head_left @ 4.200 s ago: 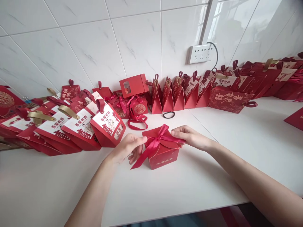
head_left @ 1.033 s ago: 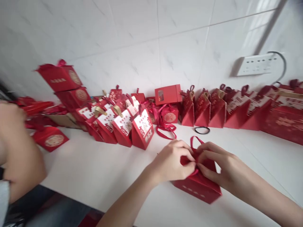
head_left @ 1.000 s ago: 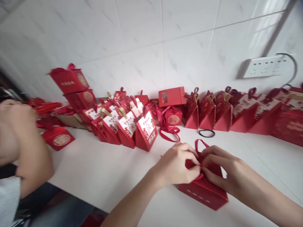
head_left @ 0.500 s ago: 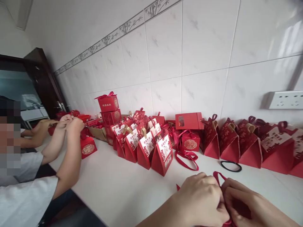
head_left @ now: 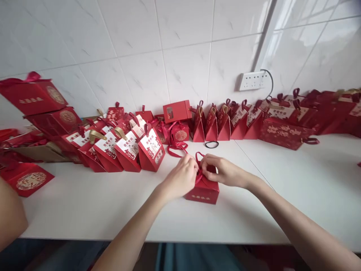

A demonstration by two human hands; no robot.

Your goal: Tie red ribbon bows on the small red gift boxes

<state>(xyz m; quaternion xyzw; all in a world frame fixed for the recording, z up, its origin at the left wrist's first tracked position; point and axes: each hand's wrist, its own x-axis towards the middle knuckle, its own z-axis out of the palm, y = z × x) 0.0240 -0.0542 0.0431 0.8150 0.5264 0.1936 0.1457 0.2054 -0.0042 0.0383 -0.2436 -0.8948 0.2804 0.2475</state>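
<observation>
A small red gift box [head_left: 203,192] with gold lettering on its front stands on the white counter [head_left: 113,203] right before me. On top of it lies a red ribbon [head_left: 199,174] with a loop standing up behind my fingers. My left hand [head_left: 182,177] pinches the ribbon from the left with closed fingers. From the right, my right hand [head_left: 222,171] pinches the same ribbon; the two hands meet over the box's top.
Rows of red gift bags [head_left: 132,148] and boxes line the tiled wall on both sides. A black hair tie [head_left: 211,144] lies behind the box. Larger red boxes [head_left: 36,98] are stacked at the left. Another person's arm [head_left: 9,216] shows at the lower left. A wall socket [head_left: 252,80] sits above.
The view swung left and up toward other people, then back down to the box. Both hands, which earlier held ribbon ends apart, now pinch together at the knot.
</observation>
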